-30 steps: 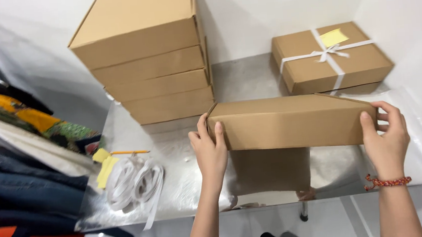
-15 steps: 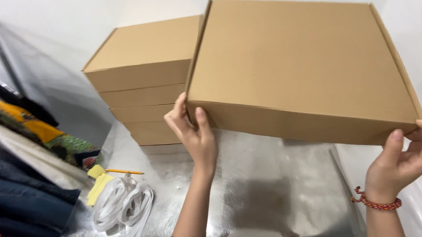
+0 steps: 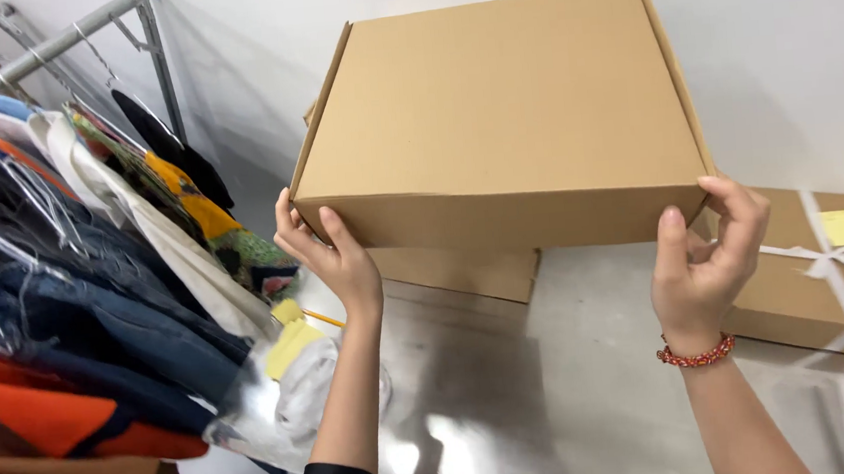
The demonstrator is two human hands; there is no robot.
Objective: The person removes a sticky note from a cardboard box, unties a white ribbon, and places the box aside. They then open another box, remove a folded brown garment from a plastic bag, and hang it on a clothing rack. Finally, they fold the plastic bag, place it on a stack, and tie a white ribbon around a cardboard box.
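Along the left edge, clothes rack (image 3: 45, 41) crowded with hung garments (image 3: 75, 294); yellow notes (image 3: 290, 343) and white ribbon (image 3: 318, 381) on metal table (image 3: 575, 395). Behind, stacked boxes (image 3: 470, 273); at right, ribbon-tied box (image 3: 827, 275). Raised above the table, closed cardboard box (image 3: 503, 120), gripped between left hand (image 3: 333, 254), fingers flat against its left end, and right hand (image 3: 709, 249), fingers curled at its right corner.
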